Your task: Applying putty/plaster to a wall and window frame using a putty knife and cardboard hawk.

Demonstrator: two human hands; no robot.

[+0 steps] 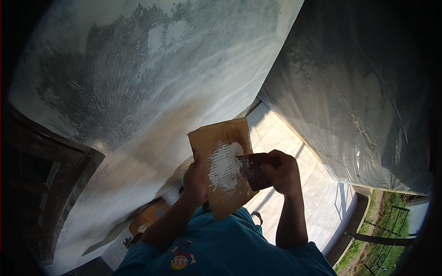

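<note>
In front of my chest, my left hand (196,179) grips a flat brown board (207,134) by its left edge, the thumb lying on its face. White putty (223,166), marked with ridges, is spread over the board's middle. My right hand (283,172) is closed round a dark reddish scraper (256,171), whose edge meets the right side of the putty. Some fingers of the left hand are hidden behind the board.
A wall (138,78) with grey patches and white coating rises at the left, beside a dark wooden window frame (60,170). Plastic sheeting (350,101) hangs at the right. Pale floor tiles (317,198) lie below. A metal gate (386,234) and grass show at lower right.
</note>
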